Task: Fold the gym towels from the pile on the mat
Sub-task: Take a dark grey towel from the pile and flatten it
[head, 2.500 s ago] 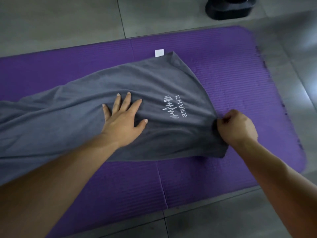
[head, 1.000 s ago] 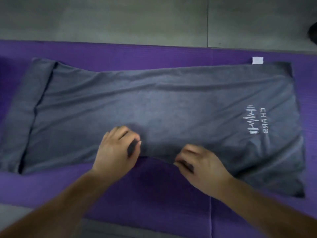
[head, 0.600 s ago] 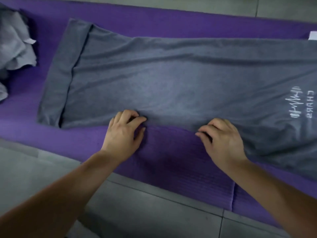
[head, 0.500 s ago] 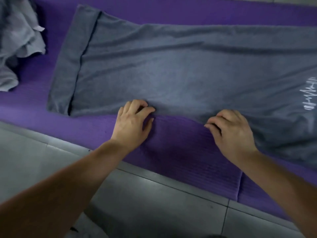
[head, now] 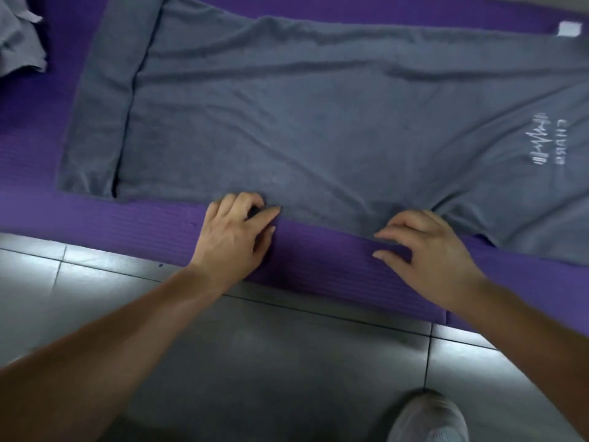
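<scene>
A long grey towel (head: 287, 100) lies spread lengthwise on the purple mat (head: 325, 263). Its left end is turned over in a narrow band (head: 98, 103). A white logo (head: 318, 143) shows near the right end, and a white tag (head: 570, 28) sticks out at the far right corner. My left hand (head: 236, 234) pinches the towel's near edge with curled fingers. About a hand's width to the right, my right hand (head: 427, 247) has its fingers curled over the same edge, thumb on the mat. The edge dips toward me between the hands.
A crumpled pile of grey towels (head: 19, 33) sits on the mat at the far left. Grey floor tiles (head: 287, 362) run along the mat's near side. My light shoe (head: 427, 419) stands on the tiles at the bottom right.
My hands left the towel's right end and came to the middle of its near edge. The view has since shifted, and both hands stay on that edge.
</scene>
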A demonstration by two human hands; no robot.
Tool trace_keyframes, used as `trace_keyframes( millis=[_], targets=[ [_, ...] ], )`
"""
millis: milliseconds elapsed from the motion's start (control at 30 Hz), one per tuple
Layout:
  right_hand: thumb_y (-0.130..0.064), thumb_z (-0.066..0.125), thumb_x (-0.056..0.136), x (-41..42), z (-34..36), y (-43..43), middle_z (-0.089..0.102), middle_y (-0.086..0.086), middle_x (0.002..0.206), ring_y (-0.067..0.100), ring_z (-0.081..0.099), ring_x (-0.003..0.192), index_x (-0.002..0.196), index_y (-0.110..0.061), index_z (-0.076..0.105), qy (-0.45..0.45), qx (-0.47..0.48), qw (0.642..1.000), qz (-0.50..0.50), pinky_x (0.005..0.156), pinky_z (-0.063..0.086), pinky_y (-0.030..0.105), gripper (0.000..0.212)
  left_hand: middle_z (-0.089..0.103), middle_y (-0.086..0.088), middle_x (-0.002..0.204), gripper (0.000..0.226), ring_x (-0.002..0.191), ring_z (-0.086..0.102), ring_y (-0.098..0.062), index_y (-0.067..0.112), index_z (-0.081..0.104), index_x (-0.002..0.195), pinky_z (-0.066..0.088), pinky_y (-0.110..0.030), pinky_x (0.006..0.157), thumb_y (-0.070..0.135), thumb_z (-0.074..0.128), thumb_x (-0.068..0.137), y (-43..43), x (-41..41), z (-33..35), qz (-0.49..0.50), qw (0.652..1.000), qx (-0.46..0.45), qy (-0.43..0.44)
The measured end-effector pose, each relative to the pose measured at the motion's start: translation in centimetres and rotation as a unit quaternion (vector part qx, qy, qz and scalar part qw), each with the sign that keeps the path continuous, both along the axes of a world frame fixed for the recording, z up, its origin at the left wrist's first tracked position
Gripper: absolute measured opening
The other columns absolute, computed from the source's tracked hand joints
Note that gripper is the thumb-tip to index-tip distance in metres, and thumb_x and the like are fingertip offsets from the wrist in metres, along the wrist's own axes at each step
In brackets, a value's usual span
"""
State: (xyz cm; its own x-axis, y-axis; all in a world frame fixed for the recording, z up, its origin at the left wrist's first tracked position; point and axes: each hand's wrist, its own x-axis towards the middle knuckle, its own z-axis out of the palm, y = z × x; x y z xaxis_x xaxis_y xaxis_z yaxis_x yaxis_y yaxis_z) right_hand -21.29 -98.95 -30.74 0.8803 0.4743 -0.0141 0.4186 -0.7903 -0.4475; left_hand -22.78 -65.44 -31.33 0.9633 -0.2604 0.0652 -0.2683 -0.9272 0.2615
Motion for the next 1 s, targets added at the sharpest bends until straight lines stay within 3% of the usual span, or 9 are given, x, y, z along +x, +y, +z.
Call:
trace_keyframes(
  millis=[67,200,333,433,533,667,833,900,1000],
  targets=[
    [-0.032,0.069,0.086,0.1,0.2,1.2,0.064,-0.003,0.098,0.022,0.06,0.09,0.097,-0.018,0.077,0.012,0.006,1.0,-0.005,0.084,0.052,0.042,0.02,0.062,-0.008,0.112,0.033,0.097,0.058,-0.033,0.018,0.074,0.116,0.04,-0.043,0.084,0.033,0.061,0.089,0.8,0.1,0.0,0.0,1.0,0.014,0.009],
    [-0.009,0.073,0.088,0.5,1.8,1.0,0.066,-0.003,0.096,0.013,0.063,0.084,0.099,-0.014,0.074,0.057,0.092,0.992,-0.066,0.08,0.054,0.028,0.013,0.059,-0.009,0.107,0.04,0.096,0.056,-0.036,0.017,0.073,0.111,0.043,-0.045,0.082,0.044,0.059,0.086,0.8,1.2,0.5,0.02,0.999,0.019,0.037],
    [-0.013,0.077,0.083,0.6,2.7,-4.3,0.06,-0.003,0.096,0.017,0.06,0.089,0.101,-0.015,0.069,0.027,0.018,0.967,-0.253,0.085,0.052,0.033,0.02,0.059,-0.003,0.097,0.03,0.09,0.056,-0.03,0.02,0.075,0.099,0.04,-0.039,0.075,0.039,0.055,0.087,-1.1,2.2,0.4,-0.067,0.996,-0.041,0.051],
    [-0.019,0.084,0.078,-0.1,1.9,-8.7,0.06,0.003,0.099,0.028,0.06,0.098,0.1,-0.014,0.072,0.052,-0.043,0.956,-0.286,0.091,0.049,0.034,0.025,0.063,0.004,0.092,0.033,0.089,0.06,-0.023,0.025,0.077,0.095,0.044,-0.036,0.077,0.046,0.053,0.086,-2.2,3.7,0.5,-0.101,0.987,-0.075,0.103],
    [-0.021,0.085,0.078,-0.6,1.0,-10.3,0.061,0.004,0.094,0.031,0.06,0.096,0.093,-0.015,0.075,0.063,-0.051,0.957,-0.278,0.091,0.049,0.036,0.019,0.066,0.005,0.089,0.036,0.086,0.064,-0.023,0.025,0.077,0.092,0.052,-0.039,0.078,0.05,0.053,0.085,-2.2,5.4,0.8,-0.124,0.982,-0.061,0.129],
    [-0.025,0.075,0.087,-0.5,2.0,-11.5,0.061,-0.001,0.082,0.03,0.062,0.087,0.088,-0.016,0.074,0.1,-0.08,0.97,-0.207,0.081,0.05,0.035,0.009,0.066,0.003,0.092,0.012,0.089,0.066,-0.025,0.021,0.073,0.091,0.051,-0.036,0.077,0.027,0.063,0.094,-2.8,6.3,1.7,-0.164,0.978,0.007,0.132],
    [-0.062,0.059,0.087,1.8,5.9,-8.9,0.062,-0.003,0.088,0.023,0.063,0.092,0.083,-0.031,0.07,0.189,-0.227,0.943,-0.152,0.082,0.054,0.036,0.033,0.06,0.007,0.109,0.017,0.106,0.059,-0.017,0.028,0.065,0.11,0.045,-0.03,0.088,0.024,0.052,0.099,-2.8,6.8,3.4,-0.182,0.963,0.044,0.194],
    [-0.06,0.06,0.089,3.3,7.0,-4.9,0.067,-0.005,0.089,0.021,0.064,0.089,0.084,-0.03,0.07,0.194,-0.198,0.953,-0.125,0.08,0.054,0.036,0.032,0.059,0.007,0.115,0.023,0.109,0.058,-0.013,0.026,0.062,0.12,0.04,-0.023,0.087,0.026,0.056,0.098,-1.6,7.7,4.5,-0.166,0.968,0.024,0.186],
    [-0.049,0.063,0.091,6.1,7.5,1.8,0.07,-0.007,0.077,0.016,0.065,0.076,0.082,-0.024,0.071,0.2,-0.124,0.969,-0.078,0.074,0.054,0.035,0.028,0.062,0.006,0.111,0.023,0.105,0.061,-0.015,0.025,0.063,0.119,0.037,-0.019,0.081,0.032,0.059,0.097,2.1,10.0,6.8,-0.121,0.967,0.05,0.218]
  ],
)
